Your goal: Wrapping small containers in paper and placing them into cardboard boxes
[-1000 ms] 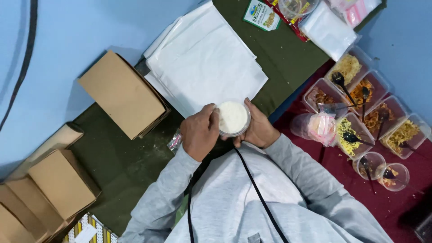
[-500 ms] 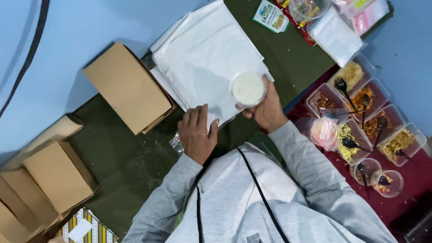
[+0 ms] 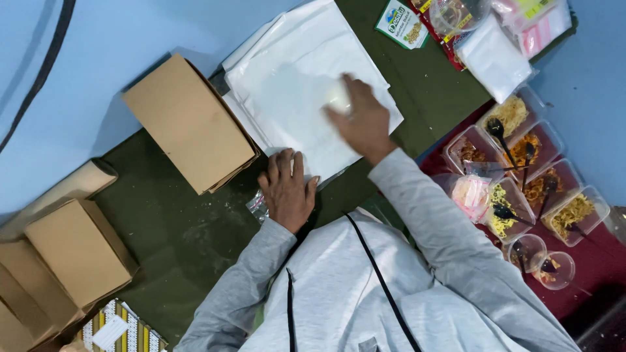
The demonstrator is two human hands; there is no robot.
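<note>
On top of the stack of white paper sheets (image 3: 293, 85), the right hand (image 3: 362, 120) is stretched out, its fingers curled over a small round white lidded cup (image 3: 338, 98) that sits on the paper; the cup is blurred and mostly hidden, only a pale rounded edge showing past the fingertips. Nearer the body, the left hand (image 3: 287, 189) lies flat and released, fingers spread on the near edge of the sheets, with a crumpled bit of clear plastic wrap (image 3: 257, 205) just beside it. Both sleeves are light grey.

Beside the right forearm, on a dark red cloth (image 3: 606, 261), stands a cluster of clear plastic tubs (image 3: 521, 156) holding yellow, orange and brown snack mixes, several with black spoons in them. Two small round clear cups (image 3: 544, 261) sit at the near end of the cluster, and a pink-and-white bag (image 3: 469, 195) lies against the tubs.

Left of the sheets, a plain brown cardboard box (image 3: 189, 124) rests on the dark green counter (image 3: 176, 241); more brown cardboard boxes (image 3: 72, 248) are stacked further left. Far across the counter lie a small green-and-white rectangular packet (image 3: 402, 24), a clear round lid and white and clear plastic bags (image 3: 495, 58).
</note>
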